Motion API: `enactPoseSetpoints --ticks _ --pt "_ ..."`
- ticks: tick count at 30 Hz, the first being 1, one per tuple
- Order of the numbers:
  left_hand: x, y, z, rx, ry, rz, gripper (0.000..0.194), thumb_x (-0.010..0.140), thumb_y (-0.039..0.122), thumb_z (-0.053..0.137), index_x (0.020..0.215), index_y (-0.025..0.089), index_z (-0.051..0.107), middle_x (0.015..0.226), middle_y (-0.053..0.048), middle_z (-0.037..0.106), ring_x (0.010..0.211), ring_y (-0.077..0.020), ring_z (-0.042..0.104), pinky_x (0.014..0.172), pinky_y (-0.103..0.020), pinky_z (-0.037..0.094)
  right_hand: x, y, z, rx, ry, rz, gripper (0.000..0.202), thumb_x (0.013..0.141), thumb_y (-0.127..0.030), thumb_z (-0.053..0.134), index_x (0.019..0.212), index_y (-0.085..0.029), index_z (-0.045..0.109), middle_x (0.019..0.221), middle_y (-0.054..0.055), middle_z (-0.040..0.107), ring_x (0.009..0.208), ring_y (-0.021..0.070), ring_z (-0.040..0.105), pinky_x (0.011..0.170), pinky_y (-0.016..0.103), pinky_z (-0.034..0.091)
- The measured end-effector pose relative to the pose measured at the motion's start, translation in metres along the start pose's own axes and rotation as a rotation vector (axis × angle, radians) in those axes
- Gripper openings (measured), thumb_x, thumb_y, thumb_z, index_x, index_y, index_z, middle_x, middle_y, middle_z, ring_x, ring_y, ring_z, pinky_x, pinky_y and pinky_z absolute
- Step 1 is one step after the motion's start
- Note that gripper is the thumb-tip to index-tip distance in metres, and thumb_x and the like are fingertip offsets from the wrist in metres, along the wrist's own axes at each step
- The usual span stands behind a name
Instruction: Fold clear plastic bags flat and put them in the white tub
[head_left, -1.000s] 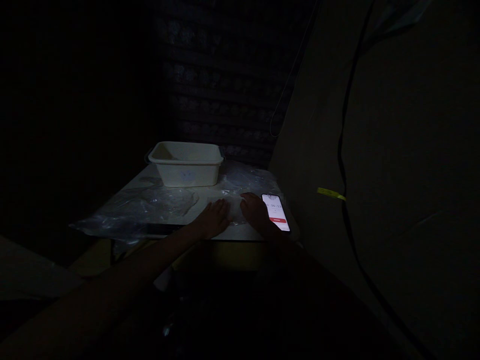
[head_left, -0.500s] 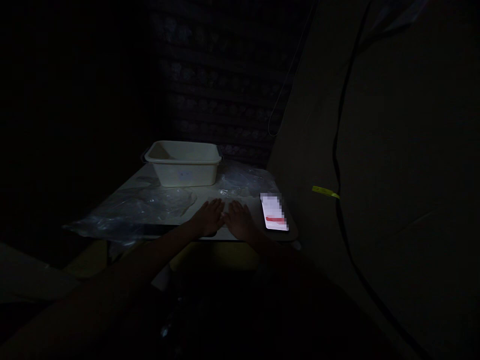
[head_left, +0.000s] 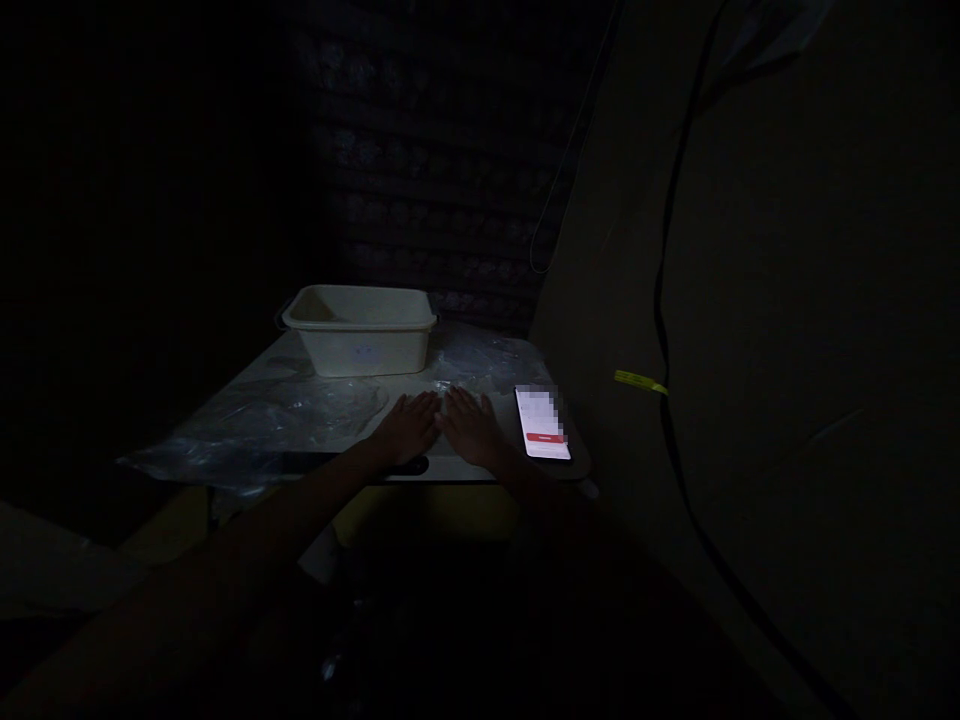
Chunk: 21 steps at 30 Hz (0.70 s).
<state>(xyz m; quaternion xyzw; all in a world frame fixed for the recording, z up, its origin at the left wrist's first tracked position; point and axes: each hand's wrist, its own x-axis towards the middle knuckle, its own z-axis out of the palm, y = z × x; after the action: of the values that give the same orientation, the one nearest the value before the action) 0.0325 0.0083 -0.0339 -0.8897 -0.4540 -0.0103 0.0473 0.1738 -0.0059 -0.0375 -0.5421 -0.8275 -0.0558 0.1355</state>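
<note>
White worktop (head_left: pixel 459 468) under both grips: left hand (head_left: pixel 407 428) and right hand (head_left: pixel 471 430) palms down, fingers extended, clasping nothing visible, almost meeting. Too dark to tell what's under the palms. Clear plastic film (head_left: pixel 480 352) just beyond the fingertips; crumpled plastic sheet (head_left: pixel 277 415) left. Lit smartphone (head_left: pixel 540 430) beside right hand, cream tub (head_left: pixel 366 350) behind. Step reads as smoothing flat; next stroke would need even palm pressure.

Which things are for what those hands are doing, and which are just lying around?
Probably for the work:
left hand and right hand, palms down
table beneath them
perhaps the clear plastic nearby

Probably just there:
tub
lit phone
yellow tag
</note>
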Motion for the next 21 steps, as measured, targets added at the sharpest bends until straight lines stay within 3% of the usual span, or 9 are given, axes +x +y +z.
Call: enactPoseSetpoints --ticks 4,10,13,16,18,21 --pt "-0.001 0.000 0.005 0.022 -0.005 -0.044 0.053 0.079 0.036 0.021 0.121 0.004 0.026 0.127 -0.018 0.025 0.117 -0.0242 0.019 0.090 -0.040 0.017 -0.001 0.004 0.009 -0.019 -0.071 -0.002 0.051 0.080 -0.042 0.015 0.118 -0.013 0.032 0.126 0.011 0.030 0.116 0.0205 0.022 0.092 0.045 0.012" --pt "-0.009 -0.010 0.007 0.034 0.018 -0.125 0.050 0.079 0.036 0.021 0.117 0.007 0.033 0.125 -0.018 0.028 0.116 -0.0275 0.020 0.086 -0.047 0.018 -0.010 0.009 0.006 -0.012 -0.029 0.134 0.053 0.079 -0.044 0.020 0.115 -0.009 0.035 0.123 0.016 0.032 0.115 0.0242 0.023 0.090 0.047 0.015" --pt "-0.011 -0.012 -0.004 0.042 0.108 -0.133 0.046 0.079 0.035 0.022 0.114 0.009 0.037 0.123 -0.018 0.032 0.114 -0.0286 0.024 0.085 -0.049 0.020 -0.009 0.014 -0.005 0.065 -0.048 0.150 0.044 0.080 -0.039 0.021 0.110 -0.013 0.041 0.122 0.013 0.036 0.114 0.0218 0.026 0.089 0.045 0.020" --pt "-0.011 -0.002 -0.026 -0.005 0.186 0.004 0.043 0.075 0.038 0.032 0.107 0.011 0.045 0.112 -0.015 0.045 0.105 -0.0241 0.038 0.083 -0.037 0.028 -0.003 0.020 -0.017 0.184 0.016 0.183 0.040 0.081 -0.033 0.021 0.109 -0.014 0.043 0.121 0.011 0.037 0.114 0.0189 0.028 0.090 0.041 0.023" --pt "-0.013 0.010 -0.037 -0.054 0.072 0.153 0.033 0.073 0.035 0.036 0.090 0.014 0.055 0.092 -0.010 0.058 0.085 -0.0193 0.051 0.073 -0.029 0.036 0.001 0.023 -0.023 0.272 0.081 0.210 0.040 0.082 -0.031 0.021 0.111 -0.012 0.041 0.121 0.011 0.037 0.114 0.0174 0.028 0.091 0.038 0.023" --pt "-0.016 0.029 -0.041 -0.004 -0.018 0.155 0.023 0.071 0.027 0.040 0.077 0.014 0.058 0.075 -0.009 0.060 0.068 -0.0186 0.056 0.059 -0.027 0.039 0.002 0.025 -0.026 0.375 0.125 0.213 0.040 0.082 -0.029 0.020 0.111 -0.011 0.042 0.120 0.011 0.039 0.114 0.0163 0.028 0.093 0.036 0.021"
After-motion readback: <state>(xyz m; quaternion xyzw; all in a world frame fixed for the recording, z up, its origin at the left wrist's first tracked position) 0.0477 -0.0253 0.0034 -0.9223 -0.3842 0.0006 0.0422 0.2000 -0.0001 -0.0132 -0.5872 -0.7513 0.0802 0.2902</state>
